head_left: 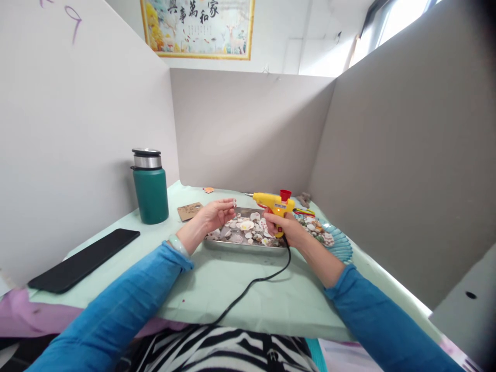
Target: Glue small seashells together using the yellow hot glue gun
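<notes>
My right hand [282, 225] is wrapped round the handle of a yellow hot glue gun [271, 200], its metal nozzle pointing left. A black cord runs from the handle down to the table's front edge. To the left, my left hand [219, 213] pinches a small whitish piece [234, 203] between thumb and fingertips, a little left of the nozzle and apart from it. The piece looks like a small shell, but its kind is too small to be sure of. Below both hands lies a metal tray [248, 248] holding many white and brown seashells [245, 226].
A blue ribbed dish [341, 245] with more shells stands right of the tray. Red-and-green-handled pliers [304, 212] lie behind it. At left are a green bottle [150, 194], a black phone-like slab [87, 258] and a brown card [189, 211]. Grey partitions [251, 124] enclose the table.
</notes>
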Available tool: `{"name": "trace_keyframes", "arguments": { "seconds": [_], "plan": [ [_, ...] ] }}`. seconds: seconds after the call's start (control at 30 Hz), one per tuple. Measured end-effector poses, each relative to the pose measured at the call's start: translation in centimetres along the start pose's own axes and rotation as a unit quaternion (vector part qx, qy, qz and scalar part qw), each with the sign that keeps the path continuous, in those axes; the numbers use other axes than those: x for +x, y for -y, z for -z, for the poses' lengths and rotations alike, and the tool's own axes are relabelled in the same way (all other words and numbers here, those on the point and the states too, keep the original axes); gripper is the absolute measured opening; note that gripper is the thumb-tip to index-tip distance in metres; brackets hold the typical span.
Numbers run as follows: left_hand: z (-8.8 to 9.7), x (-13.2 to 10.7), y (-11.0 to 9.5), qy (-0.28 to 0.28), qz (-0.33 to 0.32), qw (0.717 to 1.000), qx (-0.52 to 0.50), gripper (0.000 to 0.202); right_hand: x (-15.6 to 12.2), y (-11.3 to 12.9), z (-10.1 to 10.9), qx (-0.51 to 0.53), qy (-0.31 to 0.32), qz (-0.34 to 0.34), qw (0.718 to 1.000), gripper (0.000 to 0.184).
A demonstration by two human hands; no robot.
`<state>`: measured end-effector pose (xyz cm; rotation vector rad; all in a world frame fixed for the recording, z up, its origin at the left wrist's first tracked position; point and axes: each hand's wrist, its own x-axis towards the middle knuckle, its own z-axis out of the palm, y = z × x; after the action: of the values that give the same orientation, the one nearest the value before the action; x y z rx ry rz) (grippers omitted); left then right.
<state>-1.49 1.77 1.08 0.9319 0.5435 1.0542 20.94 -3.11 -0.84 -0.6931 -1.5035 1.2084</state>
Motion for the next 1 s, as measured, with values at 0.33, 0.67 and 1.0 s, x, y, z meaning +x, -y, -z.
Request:
{"name": "trace_keyframes", "arguments": {
  "seconds": [0.33, 0.67, 1.0],
  "plan": [
    [-0.48, -0.44, -0.07, 0.016, 0.012, 0.999, 0.036, 0.010, -0.11, 0.10, 0.02, -0.041, 0.000, -0.012, 0.999, 0.024],
    [-0.53, -0.60, -0.03, 0.082, 0.019, 0.995, 0.047, 0.012, -0.24, -0.03, 0.04, -0.080, 0.032, -0.017, 0.996, 0.024],
    [-0.44, -0.38, 0.25, 0.111, 0.020, 0.993, 0.027, 0.009, -0.21, 0.05, 0.00, -0.085, 0.025, -0.009, 0.996, 0.025]
  ]
}}
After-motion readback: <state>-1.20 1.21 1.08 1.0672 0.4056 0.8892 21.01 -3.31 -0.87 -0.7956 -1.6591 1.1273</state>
